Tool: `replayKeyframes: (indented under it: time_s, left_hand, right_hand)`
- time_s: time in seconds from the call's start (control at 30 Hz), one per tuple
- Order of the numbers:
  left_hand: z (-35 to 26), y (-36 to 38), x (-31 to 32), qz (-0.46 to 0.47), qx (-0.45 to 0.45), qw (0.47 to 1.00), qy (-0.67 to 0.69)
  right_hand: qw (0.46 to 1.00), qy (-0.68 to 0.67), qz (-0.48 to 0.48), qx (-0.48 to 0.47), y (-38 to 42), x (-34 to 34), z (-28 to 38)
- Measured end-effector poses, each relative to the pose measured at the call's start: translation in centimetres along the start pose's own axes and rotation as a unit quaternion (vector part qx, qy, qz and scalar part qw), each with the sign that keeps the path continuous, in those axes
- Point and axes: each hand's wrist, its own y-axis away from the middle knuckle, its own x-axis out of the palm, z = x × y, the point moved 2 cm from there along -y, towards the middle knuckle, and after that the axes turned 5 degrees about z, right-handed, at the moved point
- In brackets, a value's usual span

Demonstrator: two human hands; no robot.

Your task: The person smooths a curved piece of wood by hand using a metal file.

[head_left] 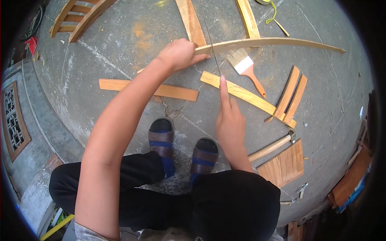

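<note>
My left hand grips one end of a long, thin wooden strip that stretches away to the right. My right hand is closed around the handle of a handsaw, its index finger pointing along the blade. Seen edge-on, the blade is a thin dark line crossing the strip just right of my left hand; the handle is hidden in my fist. A wide paintbrush with an orange handle lies right of the blade. Below it is a pale wooden slat.
A reddish board lies left of the saw. To the right are two short curved slats, a hammer and a grained wooden panel. A slatted wooden frame stands at upper left. My sandalled feet are close below.
</note>
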Motion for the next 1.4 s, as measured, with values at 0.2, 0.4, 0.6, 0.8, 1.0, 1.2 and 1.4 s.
replayKeyframes:
  time_s: [0.2,0.4,0.6,0.8,1.0,1.2,1.4]
  left_hand:
    - [-0.2,0.4,-0.3,0.012,-0.016,1.000,0.000]
    - [-0.2,0.1,-0.3,0.014,-0.007,1.000,0.006]
    - [-0.1,0.3,-0.2,0.012,-0.009,1.000,0.009]
    - [0.0,0.0,0.0,0.022,-0.005,1.000,0.001]
    - [0.0,0.1,-0.1,0.029,-0.011,0.999,0.006]
    - [-0.1,0.4,0.2,0.026,-0.009,1.000,0.006]
    - [0.2,0.3,0.3,0.023,-0.010,1.000,0.009]
  right_hand:
    - [0.998,0.022,-0.056,-0.004,-5.4,0.8,0.5]
    - [0.998,-0.047,-0.031,-0.009,0.3,1.0,-0.7]
    - [0.998,0.011,-0.060,-0.021,-4.7,1.4,0.2]
    - [0.999,-0.032,-0.033,-0.010,0.2,1.3,-1.0]
    - [0.998,0.029,-0.057,-0.027,-6.1,0.8,1.0]
    - [1.000,0.002,-0.013,0.004,-0.6,0.0,0.4]
    - [0.995,0.014,-0.078,-0.053,-3.4,1.0,0.0]
